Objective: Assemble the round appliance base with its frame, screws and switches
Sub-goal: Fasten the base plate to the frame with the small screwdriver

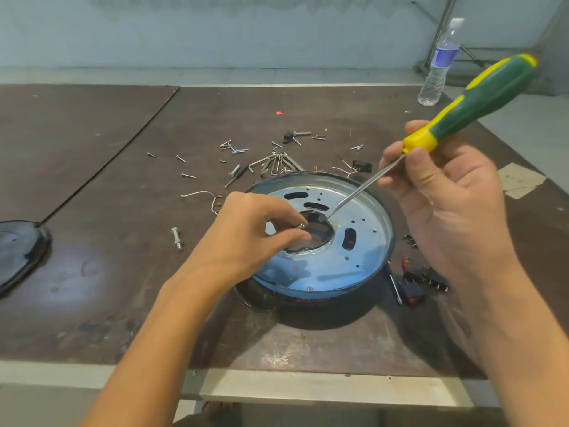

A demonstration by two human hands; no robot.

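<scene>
The brown counter holds the round base, right under the left hand. Its fingers pinch a small screw over the middle hole. The right hand grips a green and yellow screwdriver, with the tip at the hole's edge, near the left fingers. Loose screws lie beyond the hands, and black switches lie below the right hand.

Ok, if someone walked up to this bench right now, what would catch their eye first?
Most striking is the green and yellow screwdriver, held in the right hand at the upper right, its tip down by the centre hole of the round base mid-table. Next comes the left hand, pinching a small screw over that same hole. Behind the base, loose screws lie scattered on the brown table.
</scene>
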